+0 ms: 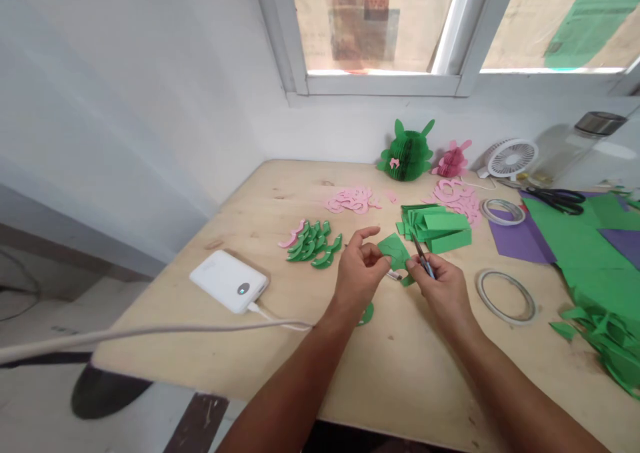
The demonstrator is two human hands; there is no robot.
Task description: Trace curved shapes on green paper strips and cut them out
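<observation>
Above the wooden table [400, 373], just this side of the green stack [445, 229], my left hand [357, 269] pinches a green paper square [393, 247] and my right hand [447, 286] grips scissors [427, 263], seemingly between cuts, so the next move calls for setting them to the square.

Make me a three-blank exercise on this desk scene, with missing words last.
The left hand holds a piece of paper colored ____; the right hand holds a pointed tool.
The power bank lies to the ____ of both hands.
The smaller paper figure beside the green figure is ____.
Missing words: green; left; pink.
</observation>
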